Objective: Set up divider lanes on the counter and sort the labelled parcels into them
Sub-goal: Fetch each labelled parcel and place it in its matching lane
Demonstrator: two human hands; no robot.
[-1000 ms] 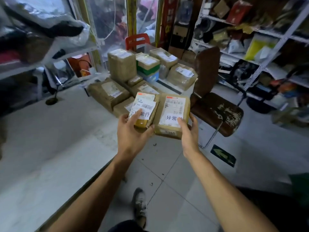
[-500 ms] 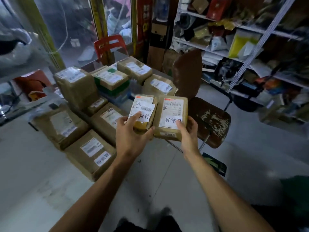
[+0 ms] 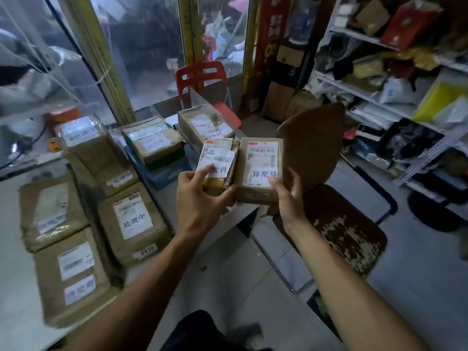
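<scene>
My left hand [image 3: 196, 198] grips a small brown parcel [image 3: 219, 160] with a white label, thumb lying across the label. Beside it, my right hand [image 3: 291, 196] holds a larger brown parcel [image 3: 260, 171] labelled 异常件, thumb on the label. Both parcels are held side by side in the air above the counter's right edge. On the white counter [image 3: 15, 300] lie several taped brown parcels: one labelled 处理中 [image 3: 133, 221], two at the left [image 3: 48, 211] [image 3: 73, 277], more stacked behind [image 3: 152, 140] [image 3: 202, 127]. A dark divider strip [image 3: 88, 198] runs between the left parcels and the middle ones.
A worn brown chair [image 3: 342, 224] stands right of the counter, a red chair [image 3: 202, 77] behind it. Shelves [image 3: 405, 110] crammed with packages fill the right wall. Glass doors with plastic sheeting are at the back. Tiled floor lies below my arms.
The view has closed in on the counter and swung right; the parcels on it appear larger and nearer. Both hands keep hold of the same two parcels, now raised slightly.
</scene>
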